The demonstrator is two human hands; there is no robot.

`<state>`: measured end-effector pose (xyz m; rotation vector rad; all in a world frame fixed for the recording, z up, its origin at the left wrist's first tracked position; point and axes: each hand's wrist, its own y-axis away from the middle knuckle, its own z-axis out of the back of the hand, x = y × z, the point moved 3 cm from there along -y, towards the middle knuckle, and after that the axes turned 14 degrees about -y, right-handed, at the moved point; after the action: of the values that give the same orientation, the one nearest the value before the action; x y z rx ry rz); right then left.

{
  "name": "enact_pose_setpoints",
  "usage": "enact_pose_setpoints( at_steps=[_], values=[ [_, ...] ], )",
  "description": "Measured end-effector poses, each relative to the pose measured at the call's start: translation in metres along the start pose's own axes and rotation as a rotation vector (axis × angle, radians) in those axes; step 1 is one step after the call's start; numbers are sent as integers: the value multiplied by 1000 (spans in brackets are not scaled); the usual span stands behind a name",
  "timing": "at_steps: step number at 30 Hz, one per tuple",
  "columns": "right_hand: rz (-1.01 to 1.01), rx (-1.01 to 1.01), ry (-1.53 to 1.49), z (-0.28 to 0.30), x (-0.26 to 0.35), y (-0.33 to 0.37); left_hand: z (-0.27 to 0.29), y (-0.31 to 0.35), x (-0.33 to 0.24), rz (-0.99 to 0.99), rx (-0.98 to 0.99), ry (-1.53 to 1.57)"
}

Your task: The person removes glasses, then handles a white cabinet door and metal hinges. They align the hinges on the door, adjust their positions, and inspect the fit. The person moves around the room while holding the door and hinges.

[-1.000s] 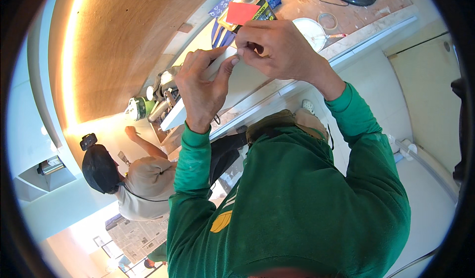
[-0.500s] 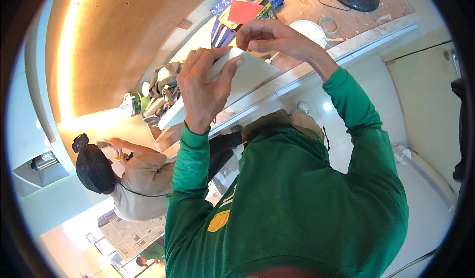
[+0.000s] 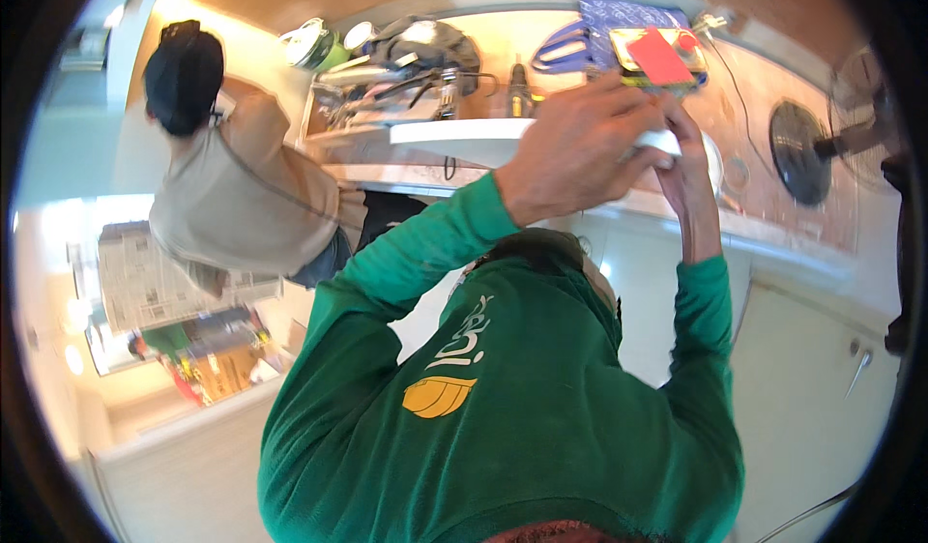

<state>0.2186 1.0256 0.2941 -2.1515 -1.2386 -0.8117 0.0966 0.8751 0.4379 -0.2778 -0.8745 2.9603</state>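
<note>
A long white board is held up over the counter's front, seen nearly edge-on with its far end pointing left. My left hand grips the board near its right end, the thumb and fingers closed on it and partly blurred. At that same end my right hand closes its fingers on the board's white tip. Just behind my hands stands a yellow and black can with a red cap, and a flat red piece leans over it. My hands hide much of the board's right part.
A wooden box of tools and a dark bag sit on the counter to the left. A blue bag lies behind the can. To the right are a tape roll and a round black base. A co-worker stands at left.
The view has turned, so the counter now runs more level across the top. My hands have come together at the board's right end, and the board shows edge-on rather than its face.
</note>
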Motion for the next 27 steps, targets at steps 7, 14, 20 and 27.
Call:
enact_pose_setpoints(
  at_steps=[7,14,20,27],
  values=[
    [-45,-305,477,35,-40,26,3,16,-1,-41,-38,-93],
    [129,-445,333,112,-62,45,51,87,65,117,-164,-88],
    [275,-476,273,126,-53,13,103,133,129,256,-160,-125],
    [404,-236,374,11,-17,-38,150,155,110,340,-275,-202]
  ],
)
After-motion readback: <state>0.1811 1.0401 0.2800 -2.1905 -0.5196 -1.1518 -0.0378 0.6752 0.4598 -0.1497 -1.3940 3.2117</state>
